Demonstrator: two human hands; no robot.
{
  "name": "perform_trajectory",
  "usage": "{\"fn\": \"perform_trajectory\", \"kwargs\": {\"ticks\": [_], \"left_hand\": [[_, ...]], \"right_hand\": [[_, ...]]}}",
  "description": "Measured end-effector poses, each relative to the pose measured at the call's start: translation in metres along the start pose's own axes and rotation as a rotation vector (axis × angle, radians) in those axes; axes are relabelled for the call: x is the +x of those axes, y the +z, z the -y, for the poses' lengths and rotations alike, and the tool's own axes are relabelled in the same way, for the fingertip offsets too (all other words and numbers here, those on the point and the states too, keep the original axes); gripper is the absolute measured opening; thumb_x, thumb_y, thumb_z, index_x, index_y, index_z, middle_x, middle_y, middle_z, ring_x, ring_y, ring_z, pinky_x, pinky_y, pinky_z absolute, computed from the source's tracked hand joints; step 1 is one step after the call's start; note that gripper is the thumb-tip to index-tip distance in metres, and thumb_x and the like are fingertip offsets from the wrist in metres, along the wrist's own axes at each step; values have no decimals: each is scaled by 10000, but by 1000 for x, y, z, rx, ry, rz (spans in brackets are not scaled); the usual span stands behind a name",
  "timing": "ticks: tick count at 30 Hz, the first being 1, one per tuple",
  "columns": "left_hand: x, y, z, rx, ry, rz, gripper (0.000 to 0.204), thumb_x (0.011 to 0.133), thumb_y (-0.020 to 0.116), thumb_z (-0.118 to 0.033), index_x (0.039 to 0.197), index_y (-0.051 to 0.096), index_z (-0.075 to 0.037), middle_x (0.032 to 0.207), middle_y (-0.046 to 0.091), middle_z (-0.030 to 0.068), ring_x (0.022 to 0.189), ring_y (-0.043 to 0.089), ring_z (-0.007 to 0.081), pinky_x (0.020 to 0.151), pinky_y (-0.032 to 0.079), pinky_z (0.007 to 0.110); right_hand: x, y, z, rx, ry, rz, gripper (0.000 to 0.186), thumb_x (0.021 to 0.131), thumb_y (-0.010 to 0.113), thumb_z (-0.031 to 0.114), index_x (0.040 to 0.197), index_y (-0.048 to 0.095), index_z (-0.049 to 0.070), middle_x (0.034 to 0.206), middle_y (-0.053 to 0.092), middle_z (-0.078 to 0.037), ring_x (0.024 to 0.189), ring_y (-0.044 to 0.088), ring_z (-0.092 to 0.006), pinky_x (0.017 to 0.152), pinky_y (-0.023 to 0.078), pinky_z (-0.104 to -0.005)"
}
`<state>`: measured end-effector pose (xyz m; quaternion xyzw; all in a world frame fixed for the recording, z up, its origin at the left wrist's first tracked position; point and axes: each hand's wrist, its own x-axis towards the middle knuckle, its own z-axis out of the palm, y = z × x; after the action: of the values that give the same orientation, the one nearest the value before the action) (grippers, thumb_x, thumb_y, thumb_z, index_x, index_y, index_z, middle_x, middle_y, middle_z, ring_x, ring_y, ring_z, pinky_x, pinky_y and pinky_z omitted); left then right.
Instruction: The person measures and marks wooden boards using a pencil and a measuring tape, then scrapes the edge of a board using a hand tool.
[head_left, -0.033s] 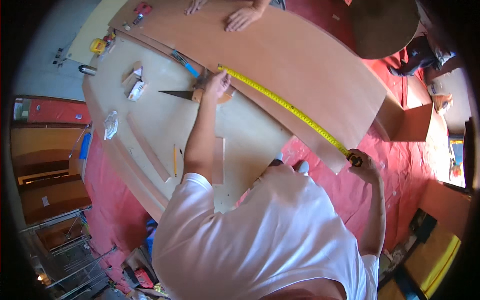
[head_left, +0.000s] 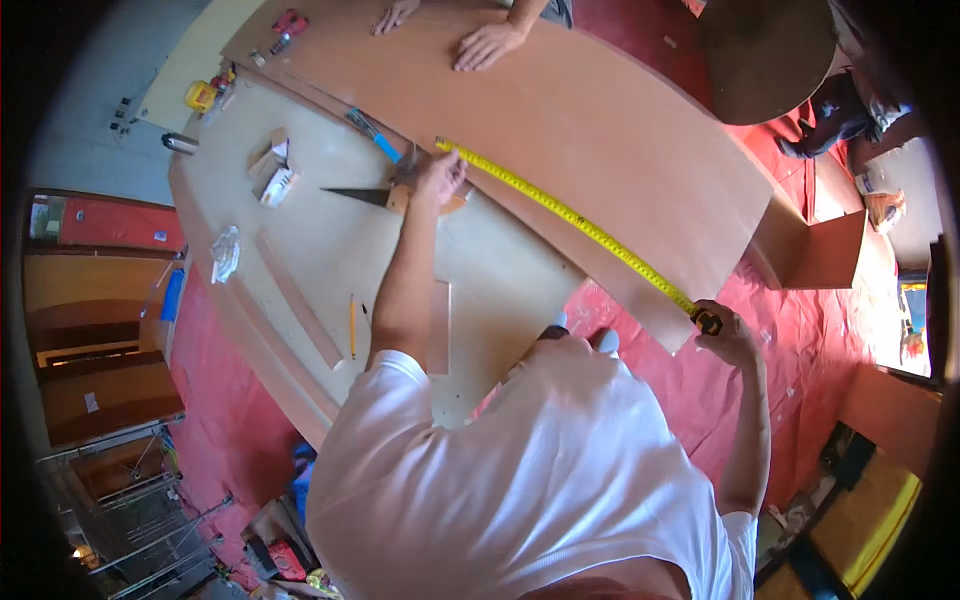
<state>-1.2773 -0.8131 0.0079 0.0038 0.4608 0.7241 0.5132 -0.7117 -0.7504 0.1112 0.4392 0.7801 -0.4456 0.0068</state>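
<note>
My right hand [head_left: 736, 342] is wrapped round the black case of a tape measure [head_left: 708, 322] at the near right corner of a large brown wood panel [head_left: 610, 130]. The yellow blade [head_left: 575, 217] is drawn out diagonally across the panel, up and to the left. My left hand [head_left: 438, 180] is at the panel's edge, just below the blade's free end. Its fingers are bent together; what they hold, if anything, is too small to make out. Under and beside this hand lie a handsaw [head_left: 358, 194], its wooden handle partly hidden, and a blue-handled tool [head_left: 385, 146].
Another person's hand [head_left: 488, 46] rests flat on the panel's far side. The pale worktop [head_left: 320, 235] bears a yellow pencil [head_left: 352, 328], an opened small box [head_left: 275, 182], crumpled plastic [head_left: 225, 254] and thin wood strips [head_left: 298, 300]. Red sheeting [head_left: 800, 350] covers the floor.
The whole view has shifted slightly, so the panel and tools sit a little lower. Both hands and the drawn-out tape keep nearly the same places.
</note>
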Motion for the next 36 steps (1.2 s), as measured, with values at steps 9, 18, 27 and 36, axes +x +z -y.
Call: {"fn": "perform_trajectory", "kwargs": {"ticks": [9, 18, 27, 36], "left_hand": [[2, -8, -4, 715, 36, -136, 263, 801, 702, -252, 652, 521, -132, 532, 464, -27, 448, 407, 69, 404, 277, 205], [-1, -2, -12, 675, 31, -134, 241, 810, 686, -210, 658, 522, -119, 544, 458, -34, 436, 385, 60, 395, 276, 209], [24, -36, -2, 1019, 242, -70, 260, 783, 717, -254, 719, 626, -19, 567, 542, -19, 460, 474, 64, 383, 323, 241], [-1, -7, 1, 1179, 347, -219, 323, 732, 751, -320, 738, 654, -12, 555, 542, -4, 472, 472, 83, 446, 382, 255]], "right_hand": [[16, 20, -6, -80, 24, 53, 533, 613, 645, 113, 1135, 559, 53, 973, 635, -159, 931, 611, -285, 815, 488, -370], [14, 50, 19, -177, 81, -72, 537, 623, 626, 121, 1155, 556, 87, 942, 610, -179, 895, 594, -329, 809, 486, -390], [11, 69, 48, -186, 117, -134, 532, 640, 623, 103, 1164, 536, 67, 980, 576, -192, 915, 582, -340, 808, 488, -392], [14, 71, 32, -164, 51, -183, 491, 654, 609, 80, 1141, 557, 107, 952, 577, -174, 881, 588, -350, 778, 494, -406]]}}
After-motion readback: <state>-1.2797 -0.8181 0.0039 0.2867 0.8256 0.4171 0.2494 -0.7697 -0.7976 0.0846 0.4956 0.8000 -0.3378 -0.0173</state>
